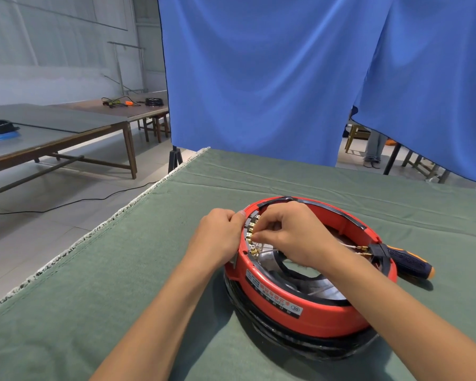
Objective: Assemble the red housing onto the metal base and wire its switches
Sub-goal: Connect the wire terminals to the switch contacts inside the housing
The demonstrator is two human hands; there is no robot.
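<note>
Red plastic forms the ring-shaped housing [313,312], which is already seated on the darker base [300,345] beneath it, near the front right of the green cloth-covered table [121,284]. So the mounting step is judged to be done, or nearly so, though whether any fixing screws are in cannot be told. The wiring is judged to be under way. Brass terminals [252,244] are seen in a row along the inner wall on the housing's left side, and some appear to carry connectors already. At the opposite side, two thin white wires with bare brass ends [362,250] are seen lying loose over the rim, so at least these seem left to be connected.

The housing's outer left rim is gripped by the left hand [217,237], its thumb hooked over the edge, and the ring is thereby steadied. The right hand [289,237] is reached inside, its fingertips pinched together at one of the brass terminals; exactly what is held between them is too small to tell.

A white label with printed text is stuck on the housing's near wall. A screwdriver [407,261] with a dark and orange handle is left lying just beside the housing's right edge.
</note>
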